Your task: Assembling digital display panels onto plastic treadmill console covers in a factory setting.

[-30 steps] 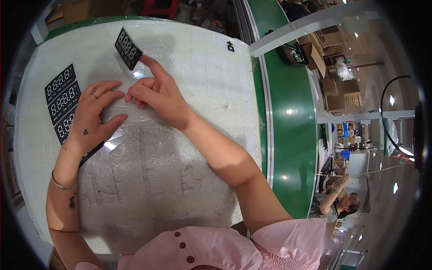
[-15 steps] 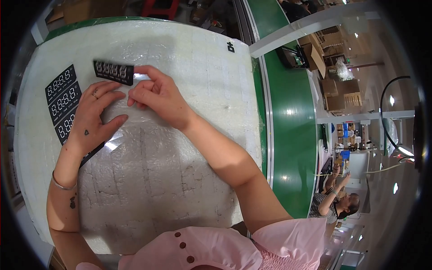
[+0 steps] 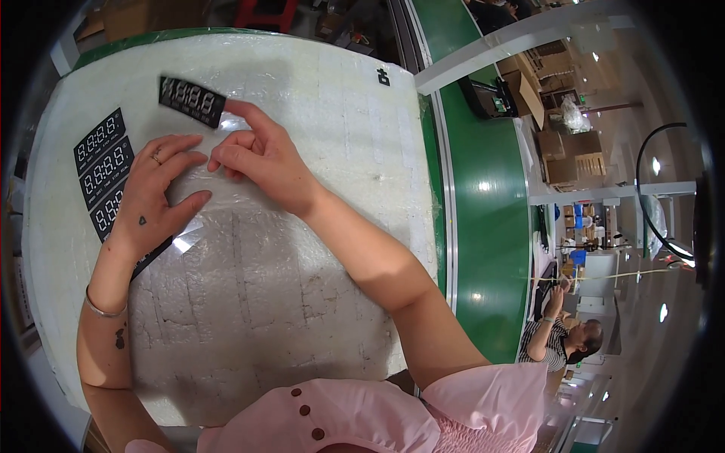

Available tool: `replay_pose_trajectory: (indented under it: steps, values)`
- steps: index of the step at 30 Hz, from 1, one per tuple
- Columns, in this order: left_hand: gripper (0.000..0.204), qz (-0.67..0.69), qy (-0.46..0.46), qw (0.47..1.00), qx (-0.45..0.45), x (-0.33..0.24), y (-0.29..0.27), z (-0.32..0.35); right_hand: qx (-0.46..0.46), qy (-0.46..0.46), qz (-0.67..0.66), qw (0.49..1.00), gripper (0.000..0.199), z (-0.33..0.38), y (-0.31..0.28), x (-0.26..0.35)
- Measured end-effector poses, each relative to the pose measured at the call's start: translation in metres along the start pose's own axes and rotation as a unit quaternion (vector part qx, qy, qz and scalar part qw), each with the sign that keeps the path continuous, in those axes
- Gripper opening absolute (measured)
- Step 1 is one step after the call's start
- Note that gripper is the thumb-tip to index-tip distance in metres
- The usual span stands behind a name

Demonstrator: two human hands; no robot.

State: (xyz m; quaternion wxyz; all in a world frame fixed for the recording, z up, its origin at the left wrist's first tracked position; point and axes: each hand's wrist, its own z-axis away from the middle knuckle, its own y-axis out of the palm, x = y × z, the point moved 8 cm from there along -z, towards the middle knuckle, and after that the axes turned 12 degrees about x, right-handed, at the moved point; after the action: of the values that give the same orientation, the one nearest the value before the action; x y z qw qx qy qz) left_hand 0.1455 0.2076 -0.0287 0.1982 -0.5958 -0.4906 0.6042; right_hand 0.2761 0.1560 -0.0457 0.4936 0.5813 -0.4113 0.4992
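A small black display film (image 3: pixel 190 101) with pale segment digits is tilted at the far left, its digits slightly blurred. The outstretched index finger of my right hand (image 3: pixel 260 162) meets its right end, and the film appears to cling to that fingertip. The thumb and other fingers of this hand are curled together below; whether they pinch something is hidden. My left hand (image 3: pixel 155 185) lies with fingers spread, palm down, holding nothing visible. Beside and partly under it is a column of similar black films (image 3: pixel 106 170). A shiny clear sheet edge (image 3: pixel 187 238) shows below the left thumb.
The white, plastic-wrapped foam board (image 3: pixel 287 302) bears a black character mark at its far right. Right of it runs a green conveyor belt (image 3: pixel 487 234) with a metal rail. Beyond are a grey post (image 3: pixel 513 49), cardboard boxes (image 3: pixel 559 155) and a co-worker in stripes (image 3: pixel 559 343).
The black film has moved a little away from me with my right index finger and tilted, its left end now higher. My left hand stays almost in place.
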Motion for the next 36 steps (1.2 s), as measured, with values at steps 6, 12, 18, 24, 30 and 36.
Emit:
replay_pose_trajectory:
  steps: [6,12,18,24,30,36]
  values:
    - [0.041,-0.004,0.001,1.0,0.0,0.001,0.0,0.001,0.011,0.001,0.007,1.0,0.052,-0.002,0.0,-0.002]
    - [0.041,0.002,0.006,1.0,-0.004,0.001,0.0,0.001,0.009,0.0,0.01,1.0,0.052,-0.003,-0.003,-0.007]
    - [0.04,-0.006,0.002,1.0,-0.002,0.001,-0.001,0.002,-0.001,0.003,0.001,1.0,0.054,-0.003,-0.005,-0.007]
    - [0.041,0.001,0.006,1.0,0.004,0.001,0.0,0.001,-0.008,-0.002,0.007,1.0,0.064,-0.002,-0.004,-0.001]
    - [0.042,0.006,0.0,1.0,0.01,0.001,0.0,-0.001,-0.025,-0.018,-0.007,0.999,0.068,0.0,-0.006,0.002]
    - [0.043,0.016,-0.007,1.0,0.014,0.002,0.002,0.0,-0.026,-0.023,0.007,0.999,0.068,0.0,-0.005,0.0]
